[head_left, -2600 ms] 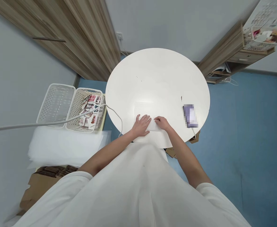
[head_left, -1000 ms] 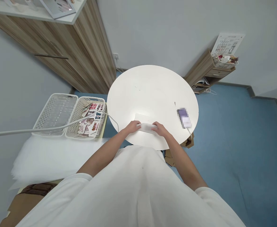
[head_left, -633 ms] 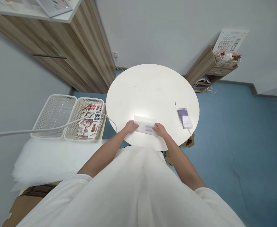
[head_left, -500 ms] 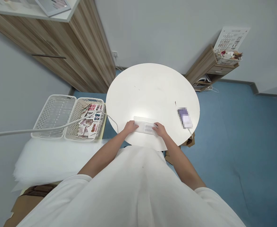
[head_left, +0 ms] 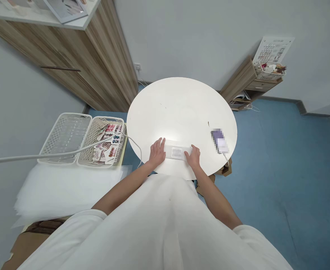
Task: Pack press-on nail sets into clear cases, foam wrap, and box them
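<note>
One flat, whitish, oblong packet (head_left: 177, 152); left hand (head_left: 157, 153) spread at one end; right hand (head_left: 194, 156), thumb splayed, opposite

The loose white top (head_left: 137, 234) has short sleeves (head_left: 87, 221), leaving both forearms (head_left: 125, 188) bare.

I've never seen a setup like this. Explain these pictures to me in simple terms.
There is no machine here: two bare hands do the work. The camera sits on the person's head and looks forward and down, which is why the white shirt fills the bottom.

In front is a round white table. On it, between the hands, lies a whitish packet. The left hand is open at one end of it; the right hand touches the other, though whether it grips is hard to tell. Farther right on the table lies a purple-and-white item, blurred out. Left of the table, a white basket holds printed cards.
</note>
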Tool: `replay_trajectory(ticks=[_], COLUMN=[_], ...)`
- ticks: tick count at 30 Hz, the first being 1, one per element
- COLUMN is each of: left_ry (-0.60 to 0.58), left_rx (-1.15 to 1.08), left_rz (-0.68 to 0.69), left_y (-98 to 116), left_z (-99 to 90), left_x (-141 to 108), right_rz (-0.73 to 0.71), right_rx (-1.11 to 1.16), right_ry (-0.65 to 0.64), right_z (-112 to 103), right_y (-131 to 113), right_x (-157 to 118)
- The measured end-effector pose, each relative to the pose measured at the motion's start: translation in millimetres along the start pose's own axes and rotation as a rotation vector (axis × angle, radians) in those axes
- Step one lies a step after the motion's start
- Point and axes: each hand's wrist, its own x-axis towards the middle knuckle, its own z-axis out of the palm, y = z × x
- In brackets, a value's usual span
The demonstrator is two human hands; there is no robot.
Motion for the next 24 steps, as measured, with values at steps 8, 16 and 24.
replay_trajectory(ticks=[8, 16, 24], left_ry=[-0.247, -0.276, -0.326], left_rx=[0.040, 0.005, -0.035], left_rz=[0.346, 0.352, 0.386], left_y=[20, 18, 24], left_z=[14.3, 14.0, 11.2], left_x=[-7, -6, -17], right_rz=[0.343, 0.294, 0.262], right_rx=[0.342, 0.527, 0.388], right_ry=[-0.122, -0.173, -0.023], right_z=[-5, -4, 7], right_y=[-1, 0, 5], right_x=[-14, -12, -18])
